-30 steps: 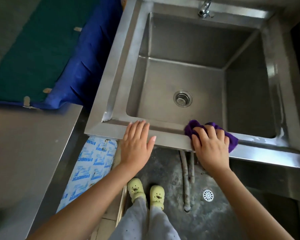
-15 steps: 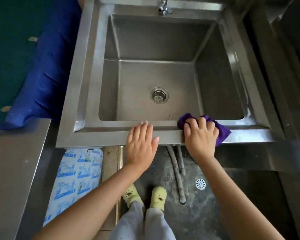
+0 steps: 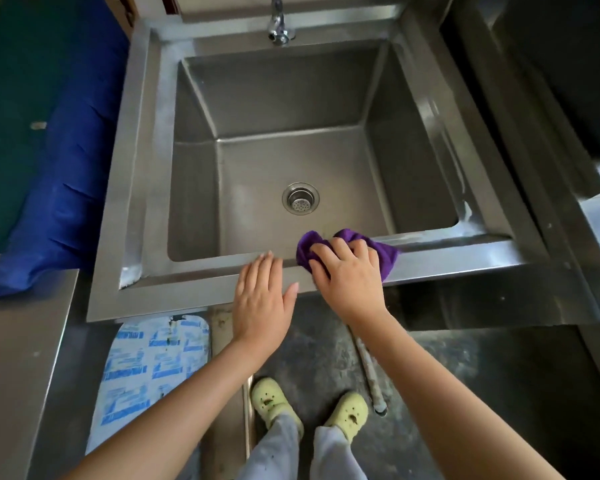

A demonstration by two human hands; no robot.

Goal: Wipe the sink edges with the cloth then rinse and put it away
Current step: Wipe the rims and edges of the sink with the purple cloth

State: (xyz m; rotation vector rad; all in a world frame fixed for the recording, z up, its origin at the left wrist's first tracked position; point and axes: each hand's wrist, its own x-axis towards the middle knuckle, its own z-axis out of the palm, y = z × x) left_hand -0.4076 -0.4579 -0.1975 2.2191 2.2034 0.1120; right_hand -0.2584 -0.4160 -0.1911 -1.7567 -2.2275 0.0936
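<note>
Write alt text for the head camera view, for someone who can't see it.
A person's right hand grips a purple cloth on the front rim of a steel sink; the left hand rests flat on the rim beside it. A faucet stands at the back.

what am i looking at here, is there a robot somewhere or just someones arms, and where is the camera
There is no robot here. A person wears a camera on the head, so the one picture looks down at their own arms and, below, their pale green shoes. In front of them is a steel sink with a drain in its floor and a tap at the back. The left hand rests flat on the sink's front rim and holds nothing. The right hand beside it grips a bunched purple cloth pressed on the same rim.
</note>
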